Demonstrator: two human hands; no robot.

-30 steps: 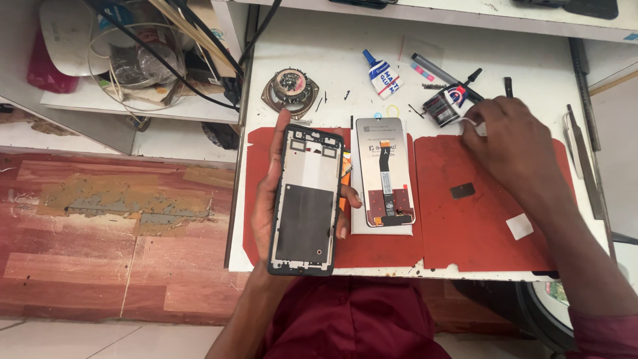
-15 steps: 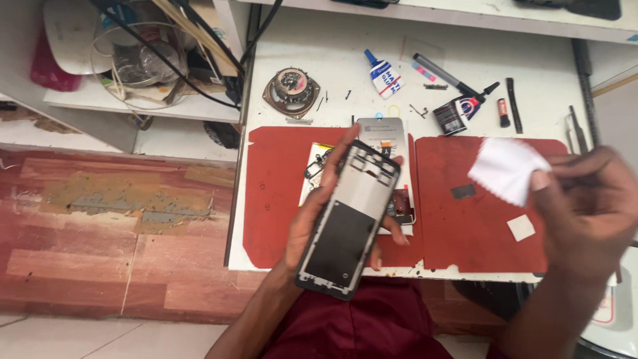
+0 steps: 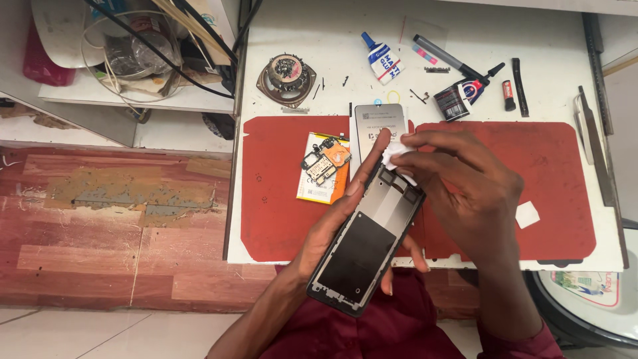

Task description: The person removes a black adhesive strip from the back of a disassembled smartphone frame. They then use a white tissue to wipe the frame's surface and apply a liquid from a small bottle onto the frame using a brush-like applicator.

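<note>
Currently my left hand (image 3: 332, 226) is gripping the phone frame (image 3: 369, 242) tilted above the table edge (image 3: 266, 256), while my right hand (image 3: 465, 193) is pinching a white cloth (image 3: 397, 159) against its top end.

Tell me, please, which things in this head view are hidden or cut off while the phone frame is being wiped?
- Top of the phone frame: covered by the right hand and white wipe.
- Display panel on the red mat: lower part behind the frame and both hands.
- Left hand: palm behind the frame.
- Small screws: too small.
</note>
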